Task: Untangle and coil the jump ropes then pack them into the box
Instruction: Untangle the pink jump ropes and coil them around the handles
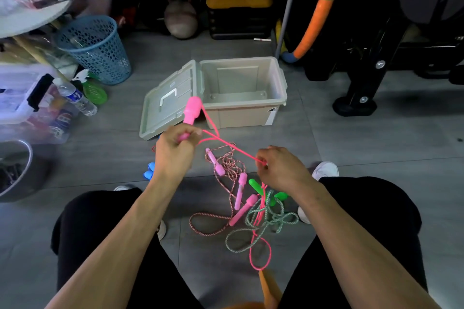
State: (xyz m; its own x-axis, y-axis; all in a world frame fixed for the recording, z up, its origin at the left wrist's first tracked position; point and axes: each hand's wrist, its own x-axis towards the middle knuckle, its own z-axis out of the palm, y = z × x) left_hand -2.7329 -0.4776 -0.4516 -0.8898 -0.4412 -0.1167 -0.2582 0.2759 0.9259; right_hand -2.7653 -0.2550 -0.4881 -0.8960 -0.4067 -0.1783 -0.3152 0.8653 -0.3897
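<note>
While the left hand grips a pink handle upright, the right hand pinches the bright pink cord stretched between them, just in front of the open box. That cord looks thin, light and limp, likely to snag, so holding near the handle and feeding short lengths seems wisest. Nearer the person than the box, a tangle of ropes lies on the floor: striped pink, striped green, with pink and green handles. Left of the box stands a blue basket.
</note>
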